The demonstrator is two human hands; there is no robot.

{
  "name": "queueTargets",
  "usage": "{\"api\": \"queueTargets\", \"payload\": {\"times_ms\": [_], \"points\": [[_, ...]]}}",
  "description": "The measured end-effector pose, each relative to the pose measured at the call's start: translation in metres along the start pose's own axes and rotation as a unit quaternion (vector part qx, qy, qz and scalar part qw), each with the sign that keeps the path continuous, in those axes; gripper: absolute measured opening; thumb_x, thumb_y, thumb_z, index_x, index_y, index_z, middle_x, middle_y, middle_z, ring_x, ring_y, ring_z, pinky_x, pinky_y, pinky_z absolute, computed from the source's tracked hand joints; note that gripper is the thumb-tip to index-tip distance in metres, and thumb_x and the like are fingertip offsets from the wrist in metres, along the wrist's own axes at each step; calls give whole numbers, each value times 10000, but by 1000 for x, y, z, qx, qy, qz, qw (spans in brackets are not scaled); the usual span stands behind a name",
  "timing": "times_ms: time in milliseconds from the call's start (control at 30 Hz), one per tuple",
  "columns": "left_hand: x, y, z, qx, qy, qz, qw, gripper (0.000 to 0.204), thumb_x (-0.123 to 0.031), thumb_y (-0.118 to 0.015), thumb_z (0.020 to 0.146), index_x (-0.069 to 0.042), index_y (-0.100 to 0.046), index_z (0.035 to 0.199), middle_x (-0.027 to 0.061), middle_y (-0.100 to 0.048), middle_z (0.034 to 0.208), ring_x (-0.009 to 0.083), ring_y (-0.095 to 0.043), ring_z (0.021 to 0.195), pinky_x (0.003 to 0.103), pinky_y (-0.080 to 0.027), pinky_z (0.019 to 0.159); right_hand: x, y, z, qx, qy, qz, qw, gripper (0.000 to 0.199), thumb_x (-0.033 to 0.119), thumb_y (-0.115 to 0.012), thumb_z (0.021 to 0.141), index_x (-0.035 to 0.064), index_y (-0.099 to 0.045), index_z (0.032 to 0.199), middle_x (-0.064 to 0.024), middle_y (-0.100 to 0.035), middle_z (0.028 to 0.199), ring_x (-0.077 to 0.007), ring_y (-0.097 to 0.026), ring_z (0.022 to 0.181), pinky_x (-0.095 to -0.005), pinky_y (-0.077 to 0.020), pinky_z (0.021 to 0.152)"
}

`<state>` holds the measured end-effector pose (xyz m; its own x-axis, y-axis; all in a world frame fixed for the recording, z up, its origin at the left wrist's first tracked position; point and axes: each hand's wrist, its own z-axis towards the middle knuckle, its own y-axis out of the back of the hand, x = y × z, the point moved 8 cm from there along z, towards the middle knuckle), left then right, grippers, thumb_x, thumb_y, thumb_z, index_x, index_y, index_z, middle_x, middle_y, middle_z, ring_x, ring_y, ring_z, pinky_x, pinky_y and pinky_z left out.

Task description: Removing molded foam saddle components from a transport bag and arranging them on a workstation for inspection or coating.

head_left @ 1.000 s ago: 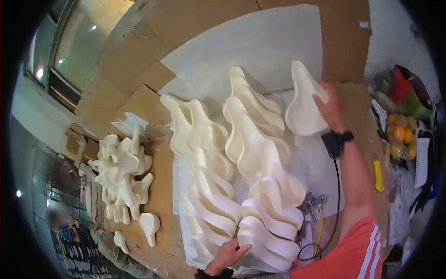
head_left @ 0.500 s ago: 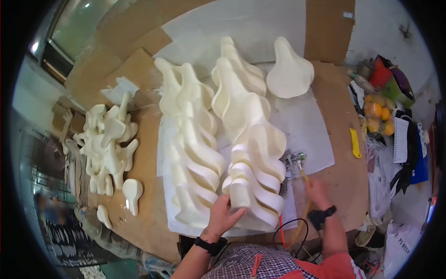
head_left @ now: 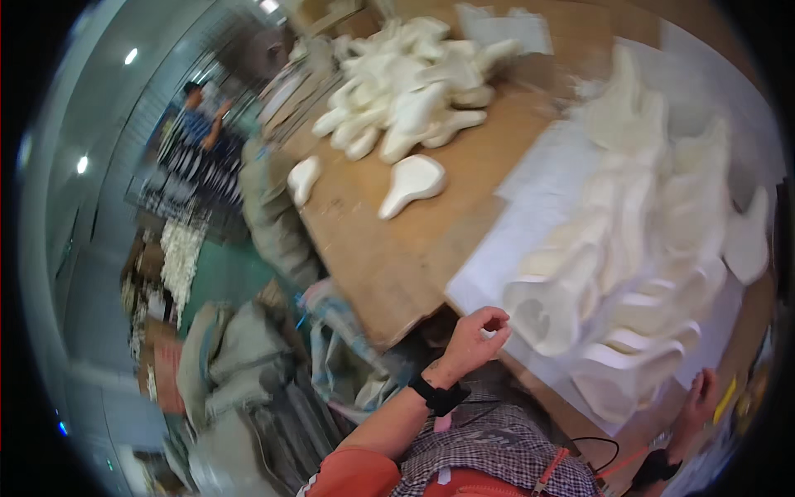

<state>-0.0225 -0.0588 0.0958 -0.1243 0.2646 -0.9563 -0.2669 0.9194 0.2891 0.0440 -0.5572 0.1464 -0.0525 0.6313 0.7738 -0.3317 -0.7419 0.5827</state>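
Observation:
My left hand (head_left: 470,346) is raised at the front edge of the work table, its fingers curled together. A small white patch shows inside the curl; I cannot make out what it is. Beside it lie nested rows of cream, bicycle-saddle-shaped pieces (head_left: 638,381) on white paper (head_left: 489,273). The hand is apart from the closest piece (head_left: 551,315), which has its hollow end facing me. Low on the right, my right hand (head_left: 698,404) is near the front of the rows, its fingers smeared by motion. Whether it holds anything is unclear.
Smaller cream paddle-shaped pieces form a heap (head_left: 414,91) on the cardboard-covered table (head_left: 373,257), with one piece (head_left: 414,184) lying apart. Grey sacks (head_left: 248,381) and an open woven sack (head_left: 348,364) stand left of the table. A person (head_left: 199,120) is in the far background.
The view has swung left. My left hand has come off the front saddle-shaped piece and moved to the table's edge. The spray gun beside my right hand no longer shows.

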Motion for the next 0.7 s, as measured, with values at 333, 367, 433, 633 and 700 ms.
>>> {"api": "queueTargets", "payload": {"times_ms": [333, 367, 433, 633, 700], "points": [[248, 353, -255, -515, 188, 44, 835, 120, -48, -609, 833, 0, -621, 942, 15, -621, 783, 72, -564, 721, 222, -463, 664, 387, -394, -285, 626, 362, 223, 654, 128, 5, -655, 749, 9, -606, 866, -144, -604, 792, -325, -589, 703, -396, -480, 624], [288, 370, -294, -552, 225, 31, 802, 113, -36, -589, 835, -4, -622, 938, 23, -624, 789, 82, -563, 698, 222, -460, 644, 401, -420, -326, 656, 385, 218, 612, 119, 28, -644, 770, 5, -597, 877, -142, -592, 778, -332, -586, 710, -396, -481, 636], [358, 359, -339, -580, 280, -27, 764, 114, -48, -607, 816, -7, -627, 920, 20, -615, 760, 86, -554, 692, 236, -461, 646, 398, -469, -397, 727, 375, 173, 549, 116, 55, -630, 786, 7, -586, 882, -144, -579, 770, -338, -587, 717, -399, -484, 646], [541, 274, -433, -573, 426, -184, 676, 135, -26, -536, 828, -29, -652, 897, 64, -636, 765, 140, -565, 644, 263, -450, 592, 328, -597, -646, 838, 419, 51, 346, 129, 114, -559, 823, -3, -603, 854, -198, -622, 823, -383, -611, 778, -448, -494, 698], [560, 235, -425, -514, 496, -174, 678, 157, -44, -554, 794, -21, -666, 902, 143, -663, 814, 236, -623, 723, 321, -485, 670, 281, -638, -706, 835, 455, -61, 303, 173, 156, -534, 823, 4, -617, 833, -220, -627, 817, -413, -605, 790, -474, -490, 702]]}}
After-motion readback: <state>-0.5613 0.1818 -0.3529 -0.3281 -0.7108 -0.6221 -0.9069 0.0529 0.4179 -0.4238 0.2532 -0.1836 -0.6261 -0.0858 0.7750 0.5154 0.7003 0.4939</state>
